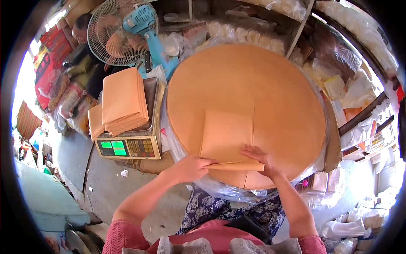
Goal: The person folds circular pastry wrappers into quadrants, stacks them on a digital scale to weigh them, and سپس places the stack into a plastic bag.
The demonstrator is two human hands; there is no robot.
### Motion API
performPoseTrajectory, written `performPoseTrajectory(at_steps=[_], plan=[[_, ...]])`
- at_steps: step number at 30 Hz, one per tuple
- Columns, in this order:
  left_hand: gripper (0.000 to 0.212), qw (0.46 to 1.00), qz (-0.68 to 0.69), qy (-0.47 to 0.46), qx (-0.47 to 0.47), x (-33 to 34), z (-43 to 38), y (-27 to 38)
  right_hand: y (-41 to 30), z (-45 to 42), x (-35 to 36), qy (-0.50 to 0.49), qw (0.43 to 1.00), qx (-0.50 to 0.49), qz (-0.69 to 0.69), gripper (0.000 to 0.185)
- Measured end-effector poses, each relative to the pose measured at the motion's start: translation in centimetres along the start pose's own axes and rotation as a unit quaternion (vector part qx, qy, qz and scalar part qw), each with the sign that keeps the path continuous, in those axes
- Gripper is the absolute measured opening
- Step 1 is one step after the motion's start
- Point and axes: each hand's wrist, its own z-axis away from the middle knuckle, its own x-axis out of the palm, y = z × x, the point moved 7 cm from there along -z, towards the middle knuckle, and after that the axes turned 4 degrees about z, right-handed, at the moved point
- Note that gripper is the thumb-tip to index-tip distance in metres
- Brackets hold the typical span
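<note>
A tan paper-like sheet point(226, 136) lies flat on a round cardboard-topped table point(285, 85). Its near edge is turned up into a narrow folded flap point(236, 166). My left hand point(194, 167) pinches the left end of that flap between thumb and fingers. At the flap's right end is my right hand point(261, 160), its fingers resting on the sheet and its palm against the end of the fold. Part of the right thumb is hidden behind the flap.
Left of the table, a digital scale point(155, 147) carries a stack of folded tan sheets point(122, 96). Behind it stand a blue fan point(138, 20) and a black-handled knife point(147, 62). A person point(81, 30) is at the upper left. Plastic-wrapped goods point(349, 66) crowd the right.
</note>
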Motion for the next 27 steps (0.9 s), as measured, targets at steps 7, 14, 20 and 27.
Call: performPoseTrajectory(at_steps=[7,14,20,27], plan=[[0.033,0.899,-0.077,0.332,0.277,-2.6,-1.1,-3.8,6.0,1.3,2.9,0.149,0.919,0.207,-0.302,0.020],[0.024,0.915,0.087,0.388,0.065,-2.0,-6.1,-8.1,7.3,-1.0,2.0,0.258,0.887,0.350,-0.155,0.028],[0.047,0.929,0.153,0.319,-0.107,-3.2,-9.1,-8.3,9.2,-1.1,2.0,0.247,0.871,0.424,0.022,0.024],[0.067,0.918,-0.167,0.359,0.010,-4.0,-15.0,-4.4,4.3,-5.6,-0.8,0.206,0.904,0.331,0.173,0.061]])
